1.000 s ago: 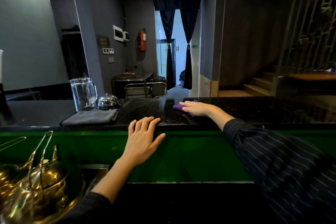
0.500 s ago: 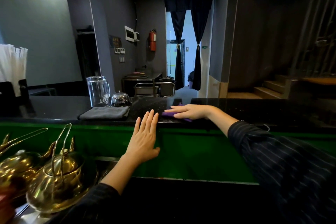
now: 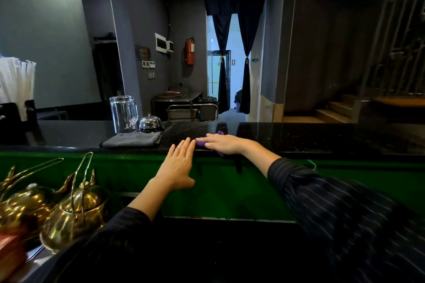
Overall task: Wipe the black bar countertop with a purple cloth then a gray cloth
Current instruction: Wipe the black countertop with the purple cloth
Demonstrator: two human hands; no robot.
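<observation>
Purple cloth (image 3: 200, 143) slid left under right hand (image 3: 222, 143); gray cloth (image 3: 132, 139), bell (image 3: 150, 123) beyond.

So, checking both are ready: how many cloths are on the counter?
2: the purple cloth under the right hand, the gray cloth folded in front of the bell.

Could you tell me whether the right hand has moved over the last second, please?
Yes. The right hand, flat on the purple cloth, has slid left along the black countertop, closing the gap to the folded gray cloth.
</observation>
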